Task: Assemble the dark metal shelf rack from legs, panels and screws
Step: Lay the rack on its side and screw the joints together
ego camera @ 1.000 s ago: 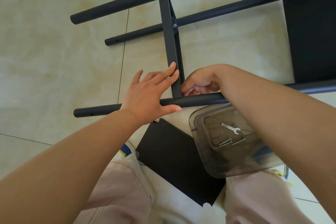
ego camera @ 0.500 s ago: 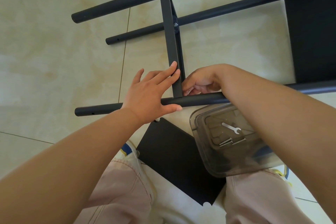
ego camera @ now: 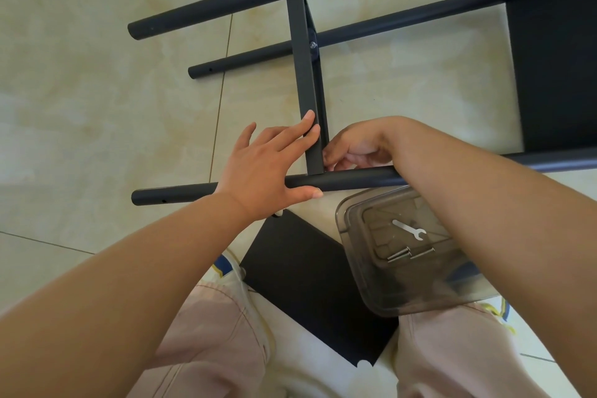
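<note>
Seen from my head, looking down past my knees in pale pink trousers [ego camera: 206, 342] to a cream tiled floor [ego camera: 97, 90].

The dark shelf rack [ego camera: 307, 74] lies on its side before me: three round legs run left to right, crossed by an upright panel edge. My left hand [ego camera: 261, 171] lies flat over the nearest leg [ego camera: 342, 179], fingers straight and spread, two fingertips resting on the panel edge, thumb under the leg. My right hand [ego camera: 355, 149] sits just right of that joint, fingers curled in against it; I cannot tell what they pinch.

Under my right forearm a smoky clear plastic box [ego camera: 387, 287] holds a small silver wrench [ego camera: 408, 229] and a few long screws [ego camera: 410, 254].

A loose black panel [ego camera: 307, 281] lies flat between my legs.
</note>
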